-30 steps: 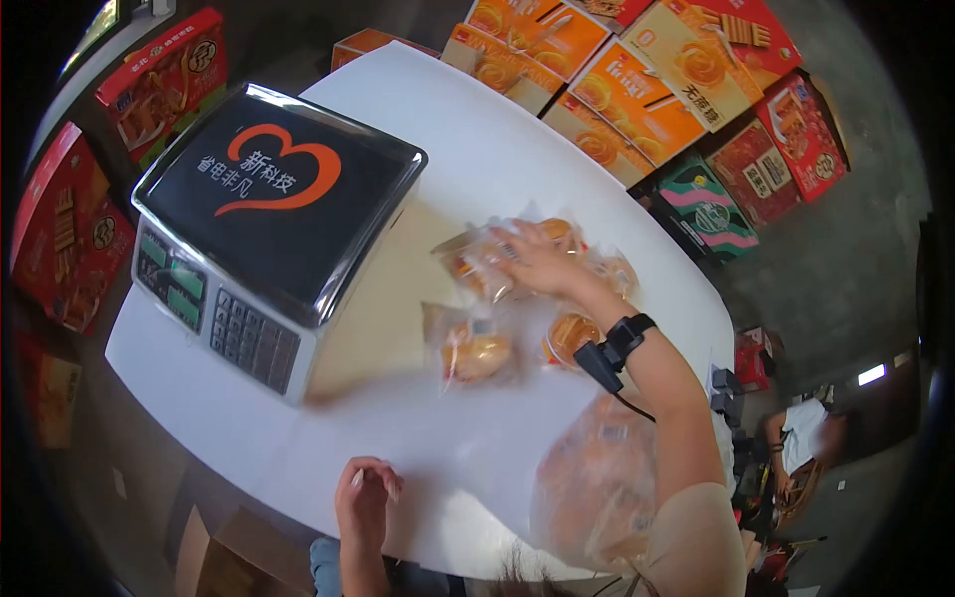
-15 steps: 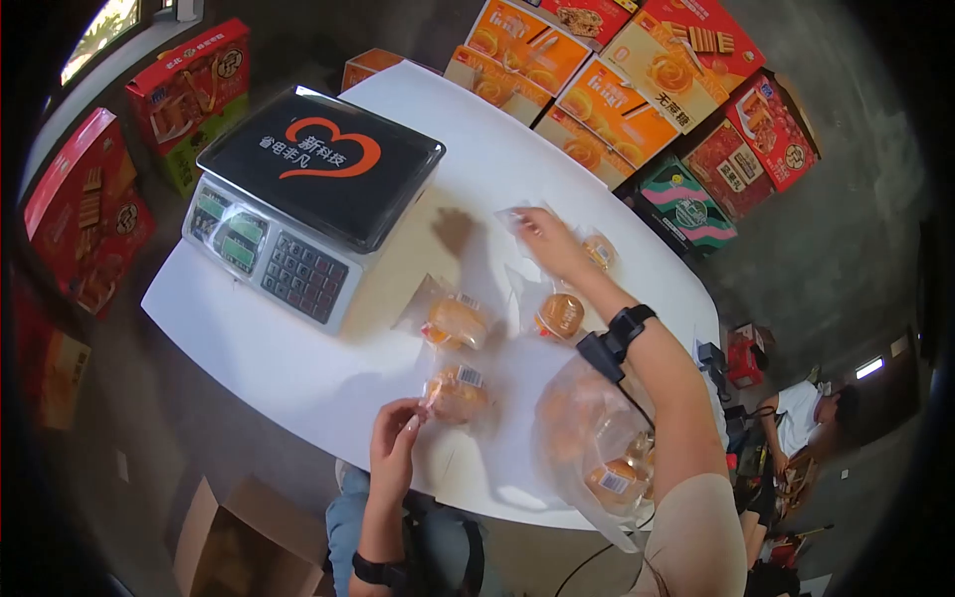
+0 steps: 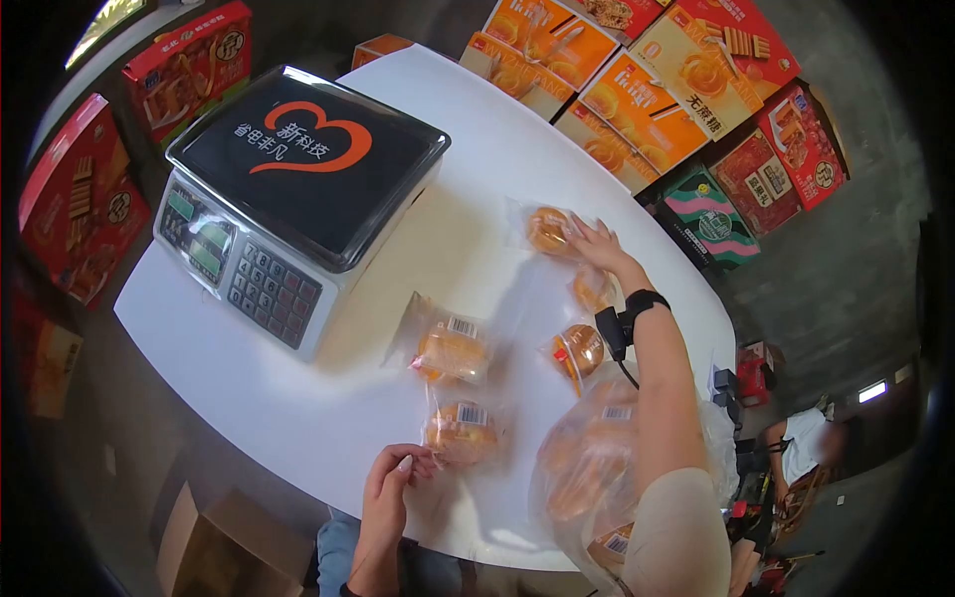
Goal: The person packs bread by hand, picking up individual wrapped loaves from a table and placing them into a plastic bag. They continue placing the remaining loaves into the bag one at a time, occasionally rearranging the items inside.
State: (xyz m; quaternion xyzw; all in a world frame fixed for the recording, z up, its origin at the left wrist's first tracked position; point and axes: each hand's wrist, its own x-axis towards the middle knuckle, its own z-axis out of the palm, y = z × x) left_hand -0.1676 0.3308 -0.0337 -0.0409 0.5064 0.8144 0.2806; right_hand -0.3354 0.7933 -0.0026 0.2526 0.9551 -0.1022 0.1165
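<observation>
My right hand (image 3: pixel 602 249) reaches to the far side of the white table, its spread fingers touching a wrapped bun (image 3: pixel 549 231). Nearer along that row lie a second wrapped bun (image 3: pixel 594 289), partly behind my wrist, and a third (image 3: pixel 579 350). My left hand (image 3: pixel 393 483) is at the near edge, fingers pinched at the wrapper of a bun with a barcode label (image 3: pixel 461 433). Another wrapped bun (image 3: pixel 451 350) lies just beyond that one. Under my right forearm sits a large clear bag (image 3: pixel 577 468) with more wrapped buns inside.
A scale (image 3: pixel 308 169) with a black top and keypad stands at the table's left. Orange and red boxes (image 3: pixel 637 109) are stacked behind the table (image 3: pixel 477 129). Red boxes (image 3: pixel 85 199) stand at left, an open carton (image 3: pixel 234 547) below. Another person (image 3: pixel 801 448) is at far right.
The view has shifted. My right hand has moved right, and a wrapped bun now lies at the far end of its row, beside the fingers. My left hand remains by the nearest bun.
</observation>
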